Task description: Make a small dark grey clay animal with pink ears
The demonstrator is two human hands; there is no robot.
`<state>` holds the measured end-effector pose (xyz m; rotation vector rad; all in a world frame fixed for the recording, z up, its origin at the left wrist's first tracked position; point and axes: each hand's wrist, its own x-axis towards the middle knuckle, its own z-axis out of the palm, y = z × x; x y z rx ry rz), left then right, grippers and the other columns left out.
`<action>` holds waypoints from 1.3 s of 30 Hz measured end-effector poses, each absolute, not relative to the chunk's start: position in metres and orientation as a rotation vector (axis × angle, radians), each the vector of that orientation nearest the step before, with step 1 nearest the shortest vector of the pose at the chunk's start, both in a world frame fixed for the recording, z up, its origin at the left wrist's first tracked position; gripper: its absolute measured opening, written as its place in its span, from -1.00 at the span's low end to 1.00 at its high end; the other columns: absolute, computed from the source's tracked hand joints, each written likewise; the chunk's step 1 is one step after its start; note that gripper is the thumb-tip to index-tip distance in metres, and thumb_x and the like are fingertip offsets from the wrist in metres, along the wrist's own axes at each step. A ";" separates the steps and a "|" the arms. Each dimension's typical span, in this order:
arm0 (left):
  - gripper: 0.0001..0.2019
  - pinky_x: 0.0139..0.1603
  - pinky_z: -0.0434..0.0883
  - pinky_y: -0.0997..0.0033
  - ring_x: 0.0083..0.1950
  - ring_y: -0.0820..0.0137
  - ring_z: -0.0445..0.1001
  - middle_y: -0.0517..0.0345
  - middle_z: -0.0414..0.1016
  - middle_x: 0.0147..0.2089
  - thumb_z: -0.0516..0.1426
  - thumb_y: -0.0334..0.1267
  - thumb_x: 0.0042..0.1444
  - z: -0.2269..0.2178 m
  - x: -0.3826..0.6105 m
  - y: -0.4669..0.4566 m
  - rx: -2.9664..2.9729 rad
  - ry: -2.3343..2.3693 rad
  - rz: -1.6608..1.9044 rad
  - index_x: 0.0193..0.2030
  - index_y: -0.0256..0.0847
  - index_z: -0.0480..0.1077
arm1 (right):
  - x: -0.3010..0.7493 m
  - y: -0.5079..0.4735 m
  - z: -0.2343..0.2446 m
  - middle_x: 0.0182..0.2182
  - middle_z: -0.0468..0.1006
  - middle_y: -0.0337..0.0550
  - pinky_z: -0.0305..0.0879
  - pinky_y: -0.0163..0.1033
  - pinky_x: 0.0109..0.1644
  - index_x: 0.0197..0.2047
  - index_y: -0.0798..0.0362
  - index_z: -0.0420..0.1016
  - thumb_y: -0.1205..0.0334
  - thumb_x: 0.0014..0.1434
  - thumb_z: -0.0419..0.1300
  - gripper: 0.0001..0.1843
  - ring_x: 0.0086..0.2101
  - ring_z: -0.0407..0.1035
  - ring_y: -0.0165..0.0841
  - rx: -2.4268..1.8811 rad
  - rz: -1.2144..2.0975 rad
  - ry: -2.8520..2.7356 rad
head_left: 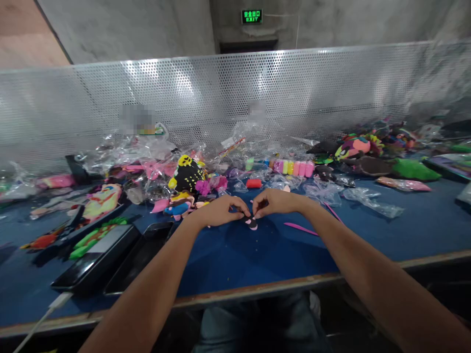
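A small black and pink clay piece [251, 224] is at the middle of the blue table, between my two hands. My left hand [225, 210] is closed, with thumb and fingers gripping the piece's left side. From the other side, my right hand [273, 202] is pinched, its fingertips touching the piece's upper right. Whether a separate bit of clay is between those fingertips is too small to tell. A pink modelling tool [300, 228] lies on the table to the right, near my right forearm. Behind my hands sits a red clay block [253, 183].
Left of me lie a black power bank [96, 257] with a white cable and a dark tray [142, 252]. A black-and-yellow clay figure [187, 174], several coloured clay blocks [294, 167] and clear plastic bags [373, 200] crowd the back. A perforated metal screen [206, 98] stands behind.
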<state>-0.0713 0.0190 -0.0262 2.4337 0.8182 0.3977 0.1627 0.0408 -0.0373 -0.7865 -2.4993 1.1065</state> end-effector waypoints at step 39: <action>-0.67 -0.12 0.41 0.46 -0.18 0.37 0.55 0.07 0.64 -0.14 0.07 -0.52 0.05 -0.029 -0.069 0.022 2.413 1.024 0.338 -0.10 -0.27 0.56 | 0.149 0.015 -0.022 -0.44 0.54 -0.21 0.19 -0.31 -0.32 -0.36 0.05 0.64 0.27 0.11 0.28 -0.91 -0.42 0.33 -0.43 -0.720 0.646 -2.371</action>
